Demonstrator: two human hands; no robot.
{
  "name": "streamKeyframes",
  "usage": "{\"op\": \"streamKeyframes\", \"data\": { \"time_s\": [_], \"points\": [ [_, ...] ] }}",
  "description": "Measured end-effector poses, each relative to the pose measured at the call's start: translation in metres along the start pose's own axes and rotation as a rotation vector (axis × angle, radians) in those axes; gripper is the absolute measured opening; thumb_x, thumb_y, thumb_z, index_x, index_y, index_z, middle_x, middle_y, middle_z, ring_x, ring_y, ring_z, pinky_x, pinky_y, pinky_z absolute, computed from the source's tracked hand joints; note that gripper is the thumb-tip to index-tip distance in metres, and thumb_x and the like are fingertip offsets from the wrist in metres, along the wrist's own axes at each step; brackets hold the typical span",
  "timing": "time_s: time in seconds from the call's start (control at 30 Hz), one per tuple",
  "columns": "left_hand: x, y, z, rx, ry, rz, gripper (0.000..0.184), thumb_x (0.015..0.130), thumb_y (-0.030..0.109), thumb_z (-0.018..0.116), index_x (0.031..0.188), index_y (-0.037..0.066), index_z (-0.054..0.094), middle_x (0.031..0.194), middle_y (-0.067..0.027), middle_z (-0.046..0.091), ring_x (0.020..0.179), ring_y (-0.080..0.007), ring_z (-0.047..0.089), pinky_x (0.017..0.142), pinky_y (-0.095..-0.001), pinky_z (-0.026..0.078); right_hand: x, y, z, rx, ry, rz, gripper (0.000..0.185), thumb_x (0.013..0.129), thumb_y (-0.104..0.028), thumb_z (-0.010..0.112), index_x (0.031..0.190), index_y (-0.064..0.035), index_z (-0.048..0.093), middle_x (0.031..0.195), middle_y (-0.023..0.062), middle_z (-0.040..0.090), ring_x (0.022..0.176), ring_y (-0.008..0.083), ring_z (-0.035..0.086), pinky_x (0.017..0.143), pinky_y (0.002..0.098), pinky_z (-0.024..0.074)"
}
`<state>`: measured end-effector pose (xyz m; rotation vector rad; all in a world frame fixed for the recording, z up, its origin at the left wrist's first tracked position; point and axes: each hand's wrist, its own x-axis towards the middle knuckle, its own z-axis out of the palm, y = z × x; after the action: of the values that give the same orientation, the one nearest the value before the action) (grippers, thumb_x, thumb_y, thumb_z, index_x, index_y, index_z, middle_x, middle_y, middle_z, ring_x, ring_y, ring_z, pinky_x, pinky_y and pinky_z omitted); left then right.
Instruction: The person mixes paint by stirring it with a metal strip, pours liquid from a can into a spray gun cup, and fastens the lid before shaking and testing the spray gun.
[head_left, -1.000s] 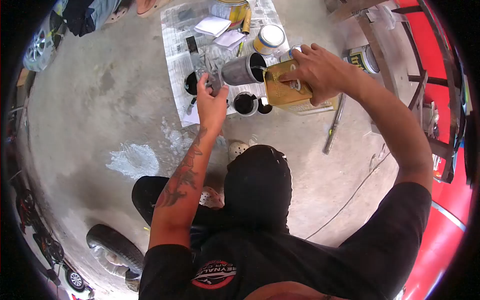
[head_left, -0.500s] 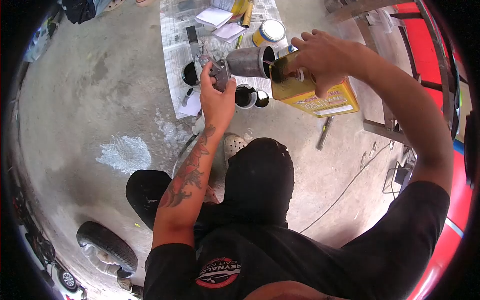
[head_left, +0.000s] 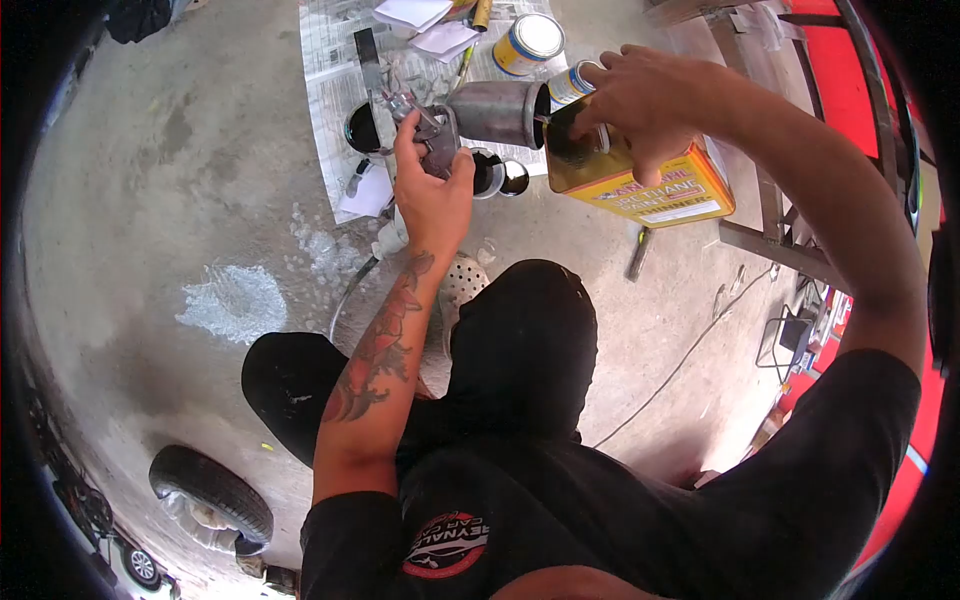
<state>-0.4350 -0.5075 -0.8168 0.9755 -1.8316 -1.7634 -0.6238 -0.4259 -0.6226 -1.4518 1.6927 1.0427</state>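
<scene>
1. The relation I watch is cup mouth to tin spout. The cup (head_left: 495, 113) lies nearly on its side in my view, its long axis running across from left to right, its dark mouth facing the tin (head_left: 650, 198).

2. The tin leans with its top toward that mouth, just beside it. A thin, pale streak bridges the gap, which I take for liquid; I can't tell whether the rims touch.

3. The left hand (head_left: 436, 190) is the nearer one to the cup. Its fingers hold the gun (head_left: 437, 135), thumb on one side and forefinger on the other, and the cup seems joined to that gun.

4. So from the left fingers, the cup lies up and to the right, with the gun in between.

5. The right hand (head_left: 640, 112) comes over the tin from above, fingers bent around its top by the handle. I read that as a firm hold, though the hand hides part of the grip from me.

6. From the right fingers, the cup lies to the left, past the tin's top edge; the tin's labelled side drops away below the hand.

7. Beyond them, a small can (head_left: 568, 84) sits near the cup's mouth and a lidded can (head_left: 522, 52) farther off by the newspaper (head_left: 322, 120) on the floor (head_left: 130, 230).
</scene>
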Motion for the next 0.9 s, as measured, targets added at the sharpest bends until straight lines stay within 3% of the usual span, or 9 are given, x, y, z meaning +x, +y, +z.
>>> {"op": "streamKeyframes", "data": {
  "time_s": [0.2, 0.37, 0.53, 0.63, 0.73, 0.83, 0.9],
  "points": [
    [0.004, -0.012, 0.007, 0.041, 0.005, 0.008, 0.069, 0.084, 0.013, 0.074, 0.145, 0.007, 0.044, 0.104, -0.0117, 0.060, 0.092, -0.0207, 0.060, 0.086, -0.0343, 0.049, 0.004, 0.007, 0.012, -0.006, 0.042, -0.027, 0.092, 0.044, -0.034, 0.083, 0.134, -0.0271, 0.066, 0.122, 0.0140, 0.060, 0.119, 0.0317, 0.055, 0.096, 0.0439, 0.0466],
    [0.008, 0.000, 0.008, 0.002, -0.029, -0.067, 0.071, 0.085, 0.012, 0.073, 0.148, 0.007, 0.040, 0.101, -0.0114, 0.062, 0.091, -0.0196, 0.060, 0.086, -0.0345, 0.049, -0.002, 0.009, 0.025, -0.028, 0.139, -0.013, 0.086, 0.046, -0.032, 0.086, 0.130, -0.0312, 0.067, 0.117, 0.0108, 0.058, 0.115, 0.0290, 0.054, 0.093, 0.0415, 0.0453],
    [0.026, -0.016, 0.018, -0.017, -0.030, -0.022, 0.073, 0.085, 0.010, 0.073, 0.149, 0.004, 0.039, 0.088, -0.0099, 0.064, 0.065, -0.0136, 0.059, 0.059, -0.0295, 0.048, -0.019, 0.013, 0.056, -0.035, 0.335, 0.044, 0.085, 0.049, -0.026, 0.088, 0.131, -0.0358, 0.065, 0.117, 0.0108, 0.056, 0.111, 0.0285, 0.054, 0.091, 0.0395, 0.0452],
    [0.035, -0.011, 0.024, -0.068, -0.038, -0.126, 0.071, 0.083, 0.009, 0.073, 0.147, 0.003, 0.041, 0.091, -0.0087, 0.065, 0.071, -0.0133, 0.060, 0.064, -0.0290, 0.049, -0.024, 0.018, 0.077, 0.002, 0.391, 0.127, 0.093, 0.051, -0.026, 0.090, 0.138, -0.0387, 0.060, 0.122, 0.0127, 0.056, 0.116, 0.0303, 0.054, 0.095, 0.0407, 0.0467],
    [0.045, -0.001, 0.025, -0.353, -0.086, -0.253, 0.073, 0.081, 0.012, 0.073, 0.145, -0.001, 0.041, 0.091, -0.0084, 0.064, 0.079, -0.0140, 0.061, 0.067, -0.0292, 0.050, -0.024, 0.023, 0.104, 0.094, 0.507, 0.194, 0.095, 0.052, -0.024, 0.092, 0.139, -0.0387, 0.059, 0.123, 0.0135, 0.055, 0.117, 0.0301, 0.053, 0.098, 0.0412, 0.0457],
    [0.058, 0.002, 0.014, -0.383, -0.126, -0.325, 0.069, 0.081, 0.010, 0.072, 0.143, -0.002, 0.044, 0.086, -0.0052, 0.065, 0.074, -0.0101, 0.058, 0.061, -0.0263, 0.046, -0.014, 0.028, 0.129, 0.184, 0.606, 0.259, 0.097, 0.053, -0.023, 0.092, 0.141, -0.0379, 0.057, 0.125, 0.0145, 0.054, 0.119, 0.0307, 0.052, 0.104, 0.0430, 0.0438],
    [0.058, 0.008, -0.002, -0.452, -0.141, -0.373, 0.066, 0.081, 0.010, 0.071, 0.142, 0.000, 0.048, 0.093, -0.0070, 0.067, 0.075, -0.0114, 0.058, 0.064, -0.0267, 0.047, -0.003, 0.036, 0.151, 0.313, 0.661, 0.305, 0.097, 0.055, -0.024, 0.090, 0.143, -0.0365, 0.053, 0.129, 0.0167, 0.052, 0.120, 0.0345, 0.052, 0.105, 0.0461, 0.0429]
  ]
}}
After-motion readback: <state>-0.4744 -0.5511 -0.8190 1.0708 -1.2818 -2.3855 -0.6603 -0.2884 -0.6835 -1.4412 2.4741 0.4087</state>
